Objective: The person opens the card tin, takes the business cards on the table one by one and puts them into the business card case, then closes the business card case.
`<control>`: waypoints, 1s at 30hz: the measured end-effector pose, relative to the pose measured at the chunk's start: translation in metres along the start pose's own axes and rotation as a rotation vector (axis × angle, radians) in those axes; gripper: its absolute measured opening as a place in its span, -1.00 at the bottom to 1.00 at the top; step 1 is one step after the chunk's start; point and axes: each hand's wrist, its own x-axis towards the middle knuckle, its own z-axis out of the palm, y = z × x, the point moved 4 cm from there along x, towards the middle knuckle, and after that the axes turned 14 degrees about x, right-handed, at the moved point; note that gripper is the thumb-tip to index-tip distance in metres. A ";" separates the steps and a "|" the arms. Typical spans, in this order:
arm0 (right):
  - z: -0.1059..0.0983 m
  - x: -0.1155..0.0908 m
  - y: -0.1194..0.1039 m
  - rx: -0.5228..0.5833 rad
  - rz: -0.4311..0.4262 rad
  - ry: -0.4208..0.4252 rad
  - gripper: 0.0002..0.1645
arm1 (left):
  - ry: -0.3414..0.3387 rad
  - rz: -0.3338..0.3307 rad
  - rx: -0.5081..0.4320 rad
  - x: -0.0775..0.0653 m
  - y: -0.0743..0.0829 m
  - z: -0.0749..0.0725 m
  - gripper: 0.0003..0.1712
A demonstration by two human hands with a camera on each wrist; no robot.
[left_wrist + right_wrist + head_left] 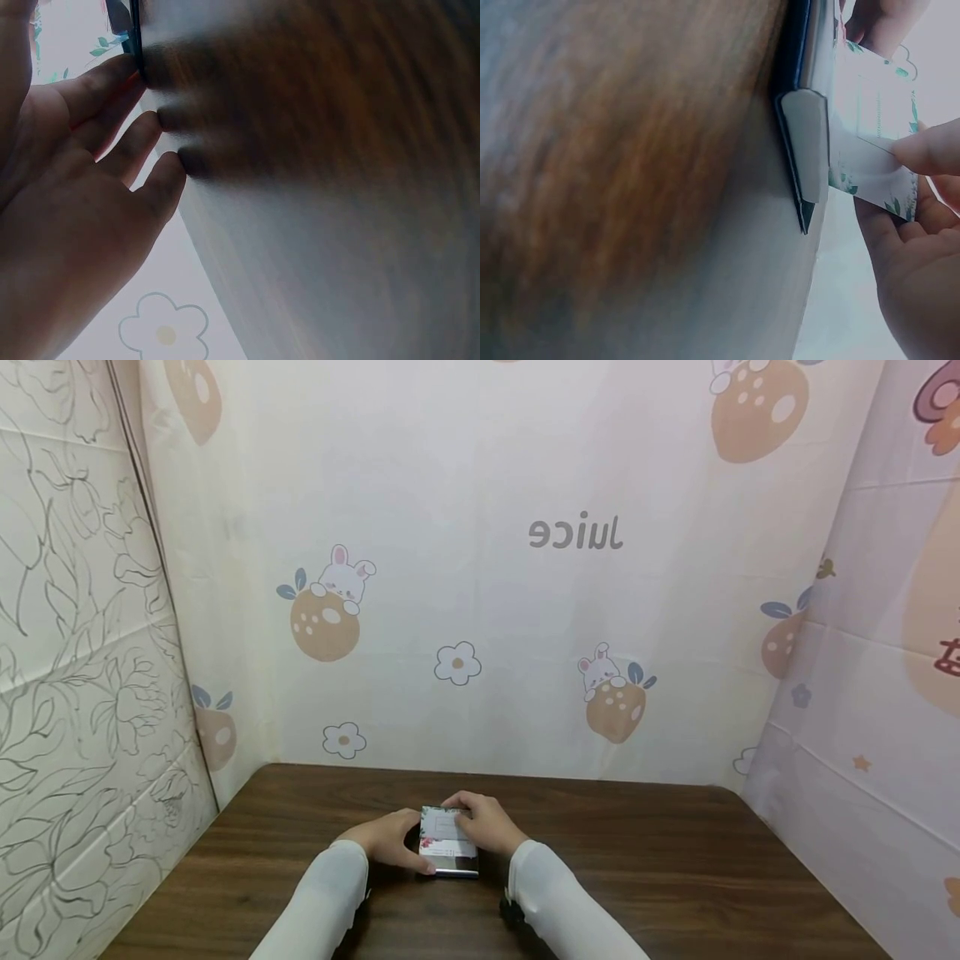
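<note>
A white card (pixel 877 120) with green leaf print along its edges is pinched by my right hand (pixel 489 824), thumb on its upper face and fingers beneath. The card extends over a thick book (pixel 806 142) with a dark blue cover and a white page block, lying on the table. In the head view, pink flower print shows across the middle, and a dark strip of the book (pixel 457 863) lies at the near end. My left hand (pixel 386 841) holds the book's left side, thumb at the near corner. Its fingertips (pixel 171 161) reach down to the tabletop.
The dark brown wooden table (pixel 637 860) runs back to a printed cloth wall (pixel 480 593). Another cloth wall (pixel 82 652) with line-drawn flowers stands at the left, and a patterned one (pixel 885 760) at the right.
</note>
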 end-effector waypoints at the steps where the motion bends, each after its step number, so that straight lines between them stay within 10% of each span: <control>1: 0.000 0.000 0.000 0.005 0.001 0.004 -0.69 | 0.001 -0.002 -0.005 0.000 0.000 0.000 -0.07; 30: -0.002 -0.006 0.001 -0.022 -0.021 -0.016 -0.73 | -0.003 -0.022 -0.008 -0.004 0.004 -0.003 -0.03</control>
